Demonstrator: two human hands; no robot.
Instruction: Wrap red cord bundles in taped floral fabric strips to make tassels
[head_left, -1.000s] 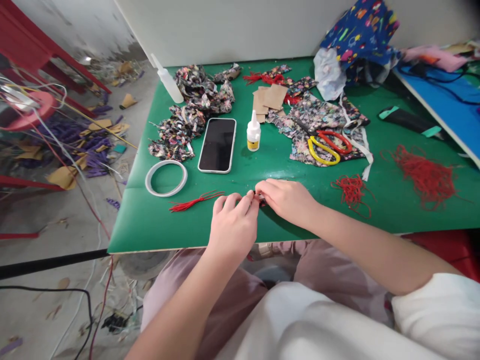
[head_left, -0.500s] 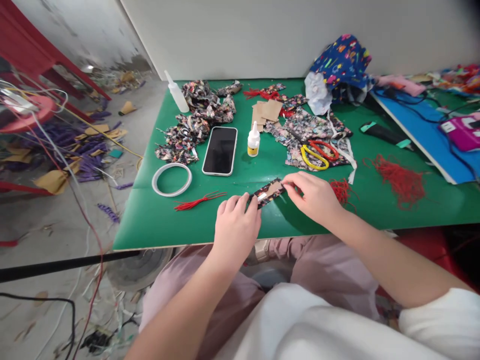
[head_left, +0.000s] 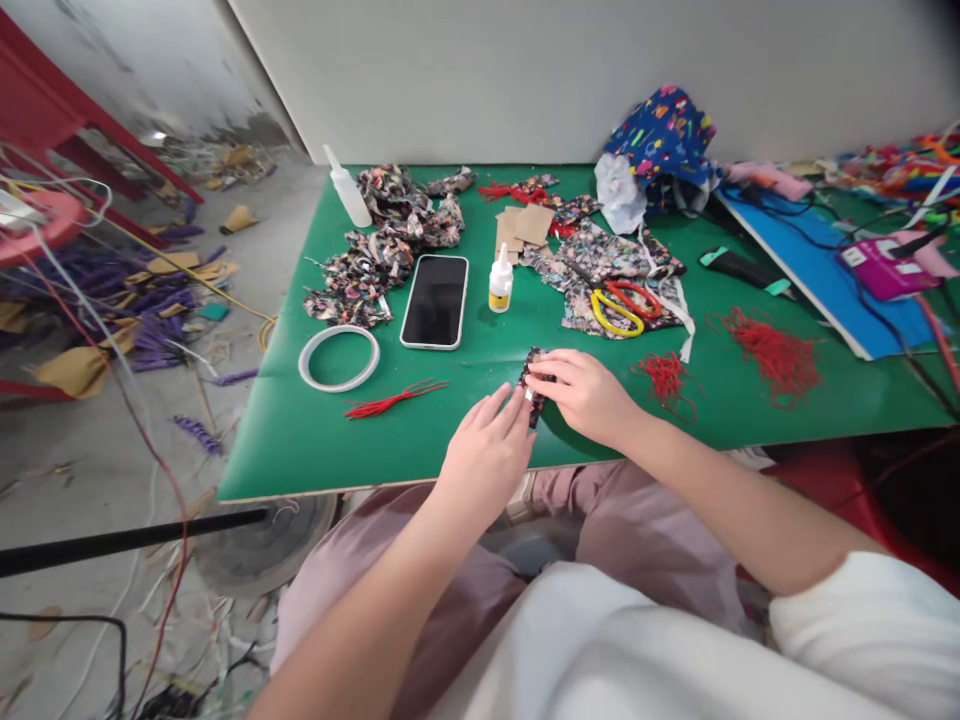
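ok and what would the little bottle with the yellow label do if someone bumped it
The bottle would probably tip if pushed near its spout, since it stands upright and narrow on the table. Once down, it might roll, as its body looks round. It's likely light, being small and plastic-looking, though how full it is doesn't show.

Even, moderate light | faint sheen on green tabletop (head_left: 300, 450) | soft shadows | edges stretched | upper-right corner dark

Two bottles (head_left: 500, 290) (head_left: 349, 198) up top, one phone (head_left: 435, 300) left of centre, one white ring (head_left: 337, 386), one pair of scissors (head_left: 598, 297), two red thread tangles (head_left: 667, 382) (head_left: 776, 358) over right, plus two hands (head_left: 487, 445) (head_left: 592, 395) and one flowery strip (head_left: 534, 415) mid-frame lol.
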